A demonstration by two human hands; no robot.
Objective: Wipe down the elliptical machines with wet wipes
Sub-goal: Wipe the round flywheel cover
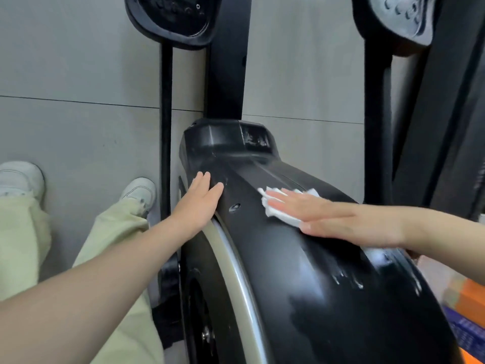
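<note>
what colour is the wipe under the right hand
White; the wet wipe shows clearly in the head view, against the black housing.

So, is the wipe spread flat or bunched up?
Bunched: the wipe shows crumpled folds beneath the flat right hand.

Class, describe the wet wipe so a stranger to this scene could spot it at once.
Find the elliptical's big black curved housing in mid-view. The right hand lies flat on its upper slope. The wet wipe is the crumpled white sheet pressed under that hand, the only white object on the black plastic.
</note>
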